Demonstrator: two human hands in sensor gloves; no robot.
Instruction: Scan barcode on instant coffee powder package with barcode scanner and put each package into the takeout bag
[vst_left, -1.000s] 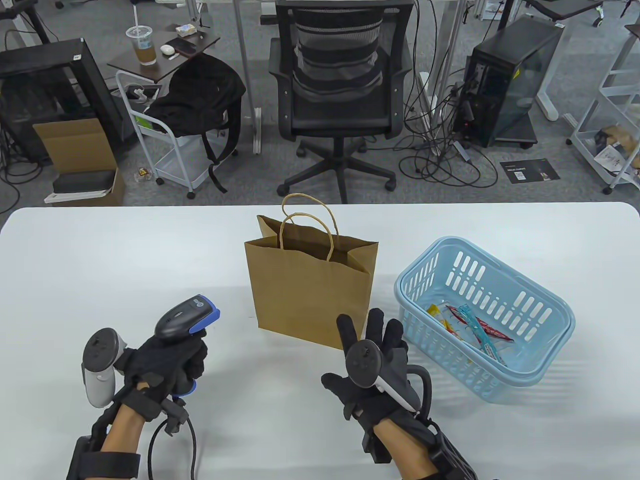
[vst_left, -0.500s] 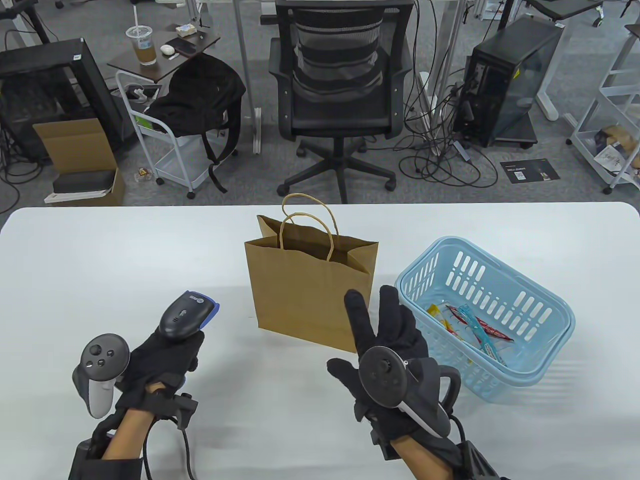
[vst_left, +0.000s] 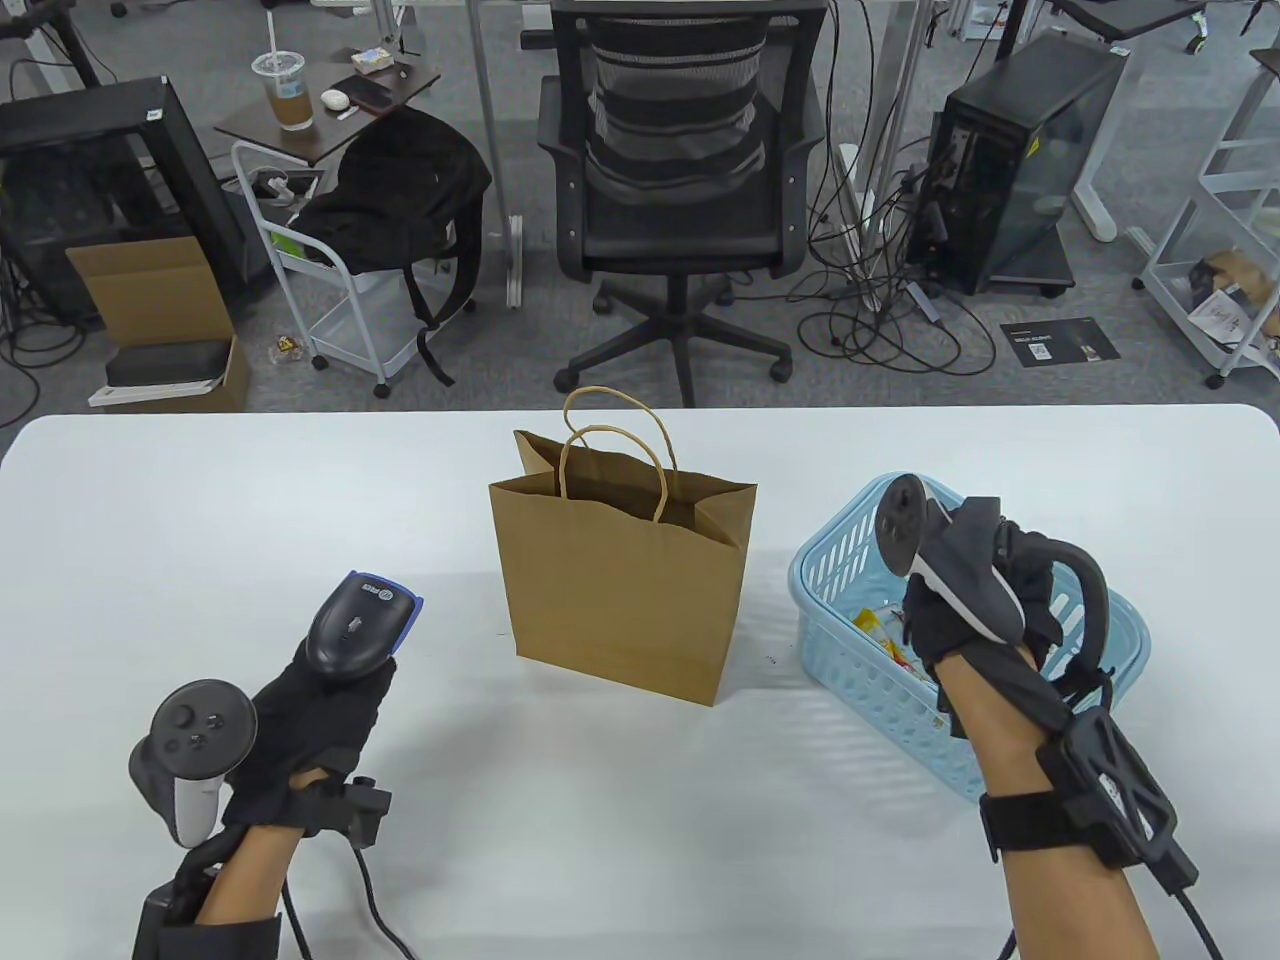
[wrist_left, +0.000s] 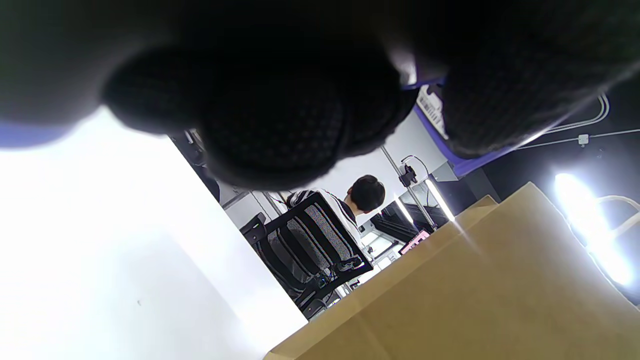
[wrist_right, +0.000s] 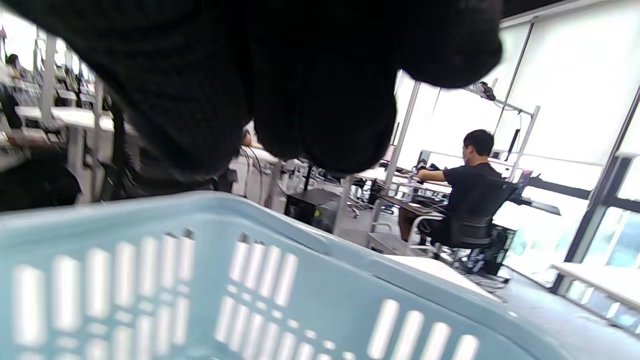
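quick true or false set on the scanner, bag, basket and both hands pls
1. The left hand holds the barcode scanner. True.
2. The paper bag lies flat on the table. False: it stands upright, open at the top.
3. The right hand is over the blue basket. True.
4. The basket is left of the bag. False: it is to the bag's right.
5. Coffee packages lie in the basket. True.

Both the left hand (vst_left: 315, 715) and the right hand (vst_left: 975, 600) wear black knit gloves. A grey-and-black tracker sits on each hand's back. Black straps with cables wrap both wrists.
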